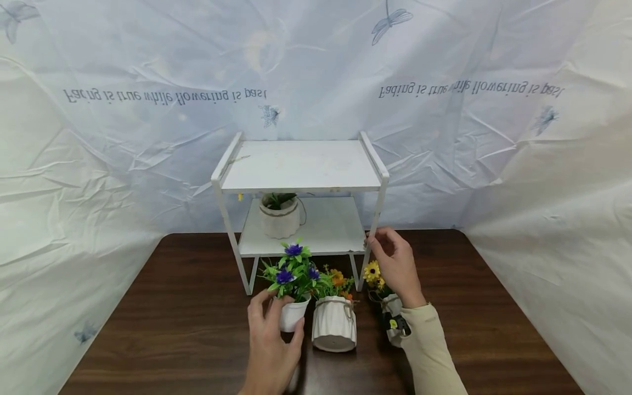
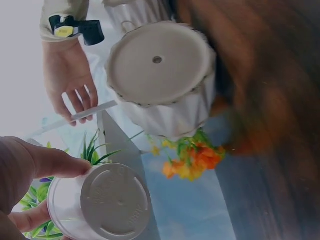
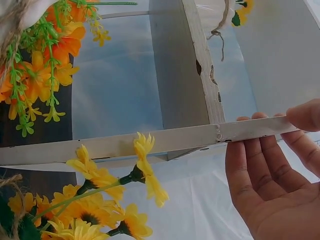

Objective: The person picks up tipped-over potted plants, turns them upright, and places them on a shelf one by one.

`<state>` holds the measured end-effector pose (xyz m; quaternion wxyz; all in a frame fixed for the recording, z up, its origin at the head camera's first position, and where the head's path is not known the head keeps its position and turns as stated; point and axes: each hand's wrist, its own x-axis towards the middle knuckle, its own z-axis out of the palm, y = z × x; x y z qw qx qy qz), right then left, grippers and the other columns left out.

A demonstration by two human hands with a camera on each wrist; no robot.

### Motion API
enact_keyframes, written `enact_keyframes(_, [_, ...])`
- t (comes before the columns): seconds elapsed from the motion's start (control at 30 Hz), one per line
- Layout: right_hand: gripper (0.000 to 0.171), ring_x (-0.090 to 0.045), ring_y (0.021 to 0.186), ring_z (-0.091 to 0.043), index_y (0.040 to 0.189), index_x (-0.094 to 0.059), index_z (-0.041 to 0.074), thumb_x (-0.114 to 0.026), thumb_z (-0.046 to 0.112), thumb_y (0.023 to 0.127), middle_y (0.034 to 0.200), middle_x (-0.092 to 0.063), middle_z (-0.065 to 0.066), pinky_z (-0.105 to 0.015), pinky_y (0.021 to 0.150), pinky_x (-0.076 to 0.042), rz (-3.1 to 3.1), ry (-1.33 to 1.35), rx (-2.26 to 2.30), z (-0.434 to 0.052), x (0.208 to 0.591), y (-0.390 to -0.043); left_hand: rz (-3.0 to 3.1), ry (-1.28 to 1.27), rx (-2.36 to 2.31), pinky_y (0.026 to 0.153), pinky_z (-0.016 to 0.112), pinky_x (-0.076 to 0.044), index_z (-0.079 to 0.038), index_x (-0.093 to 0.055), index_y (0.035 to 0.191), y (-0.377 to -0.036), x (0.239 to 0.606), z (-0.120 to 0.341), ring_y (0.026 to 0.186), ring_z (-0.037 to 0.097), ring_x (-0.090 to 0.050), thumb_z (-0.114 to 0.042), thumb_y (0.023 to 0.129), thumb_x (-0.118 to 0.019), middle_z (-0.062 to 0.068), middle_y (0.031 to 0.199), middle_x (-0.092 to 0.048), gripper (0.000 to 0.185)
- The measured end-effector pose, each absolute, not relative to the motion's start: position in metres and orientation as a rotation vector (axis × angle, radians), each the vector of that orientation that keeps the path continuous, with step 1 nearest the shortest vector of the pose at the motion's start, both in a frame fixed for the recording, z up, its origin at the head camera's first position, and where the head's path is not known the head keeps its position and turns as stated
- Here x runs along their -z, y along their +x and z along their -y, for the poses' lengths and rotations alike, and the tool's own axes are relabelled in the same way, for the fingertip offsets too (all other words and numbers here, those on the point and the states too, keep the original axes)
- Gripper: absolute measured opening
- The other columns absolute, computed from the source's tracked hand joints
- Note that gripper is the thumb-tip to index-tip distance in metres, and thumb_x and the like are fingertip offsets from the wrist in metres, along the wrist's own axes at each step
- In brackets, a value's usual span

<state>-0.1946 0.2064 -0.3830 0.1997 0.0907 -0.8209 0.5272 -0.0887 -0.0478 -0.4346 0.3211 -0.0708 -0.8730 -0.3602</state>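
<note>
My left hand point(image 1: 271, 329) grips a small white plastic pot point(image 1: 293, 315) of purple flowers point(image 1: 293, 250) between thumb and fingers. In the left wrist view the pot's round bottom point(image 2: 116, 202) is visible and the pot is tilted. At the right front post point(image 3: 175, 137) of a white two-tier shelf point(image 1: 301, 164), my right hand point(image 1: 397, 266) pinches the post, thumb on one side and fingers on the other. Beneath that wrist is a pot of yellow flowers point(image 1: 372, 271), partly hidden by the sleeve. Between the hands sits a ribbed white pot point(image 1: 334, 326) with orange flowers point(image 1: 338, 277).
On the lower tier stands another whitish pot point(image 1: 280, 219) with green leaves and twine, toward the left. The dark wooden table point(image 1: 173, 329) lies under everything. Printed white sheeting point(image 1: 316, 66) hangs behind and at both sides.
</note>
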Motion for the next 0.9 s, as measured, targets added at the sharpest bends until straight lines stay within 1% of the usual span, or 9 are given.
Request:
enact_keyframes(0.1, [0.029,-0.061,0.084,-0.021,0.115,-0.068,0.004,-0.06,0.029,0.104,0.102,-0.07,-0.011,-0.031,0.071,-0.051,2.297,0.25,-1.473,-0.207,0.383,-0.195,2.286,-0.187,0.971,0.082,0.048,-0.053,-0.012,-0.067,0.106,-0.093,0.431,0.044,0.12,0.032,-0.048,-0.001,0.069,-0.091,0.017,0.129,-0.048,0.046])
enact_keyframes(0.23, [0.03,-0.062,0.088,-0.032,0.116,-0.068,0.004,-0.06,0.03,0.105,0.104,-0.071,-0.012,-0.031,0.071,-0.051,2.293,0.254,-1.478,-0.207,0.383,-0.195,2.265,-0.213,0.988,0.085,0.049,-0.052,-0.012,-0.067,0.106,-0.098,0.426,0.04,0.123,0.034,-0.048,-0.001,0.07,-0.091,0.017,0.13,-0.048,0.045])
enact_keyframes(0.3, [0.03,-0.062,0.09,-0.036,0.117,-0.068,0.003,-0.06,0.029,0.105,0.105,-0.071,-0.013,-0.031,0.072,-0.051,2.289,0.256,-1.48,-0.207,0.384,-0.195,2.257,-0.23,0.995,0.087,0.05,-0.052,-0.012,-0.066,0.106,-0.101,0.424,0.039,0.124,0.034,-0.048,-0.001,0.07,-0.091,0.018,0.131,-0.049,0.045])
enact_keyframes(0.37, [0.029,-0.062,0.089,-0.035,0.117,-0.068,0.003,-0.06,0.028,0.105,0.105,-0.071,-0.015,-0.03,0.072,-0.051,2.288,0.254,-1.479,-0.207,0.384,-0.195,2.252,-0.24,1.008,0.088,0.05,-0.053,-0.012,-0.066,0.107,-0.104,0.421,0.037,0.124,0.033,-0.049,-0.001,0.071,-0.091,0.017,0.13,-0.049,0.045])
enact_keyframes(0.57, [0.026,-0.062,0.085,-0.019,0.116,-0.068,0.005,-0.06,0.027,0.105,0.105,-0.071,-0.013,-0.031,0.073,-0.052,2.297,0.256,-1.471,-0.207,0.384,-0.195,2.262,-0.238,1.046,0.089,0.05,-0.054,-0.012,-0.066,0.108,-0.11,0.414,0.032,0.124,0.033,-0.049,-0.003,0.073,-0.091,0.017,0.131,-0.048,0.043])
enact_keyframes(0.67, [0.027,-0.061,0.084,-0.015,0.116,-0.069,0.004,-0.059,0.027,0.105,0.105,-0.071,-0.012,-0.031,0.072,-0.052,2.295,0.257,-1.471,-0.208,0.384,-0.195,2.259,-0.262,1.054,0.088,0.049,-0.055,-0.011,-0.067,0.108,-0.113,0.411,0.03,0.124,0.032,-0.048,-0.003,0.073,-0.09,0.017,0.132,-0.048,0.043])
enact_keyframes(0.9, [0.028,-0.063,0.088,-0.023,0.117,-0.068,0.003,-0.06,0.027,0.105,0.105,-0.071,-0.013,-0.03,0.073,-0.052,2.296,0.251,-1.502,-0.207,0.383,-0.196,2.231,-0.314,1.061,0.09,0.048,-0.053,-0.01,-0.066,0.11,-0.12,0.401,0.027,0.124,0.033,-0.048,-0.005,0.075,-0.09,0.018,0.132,-0.047,0.043])
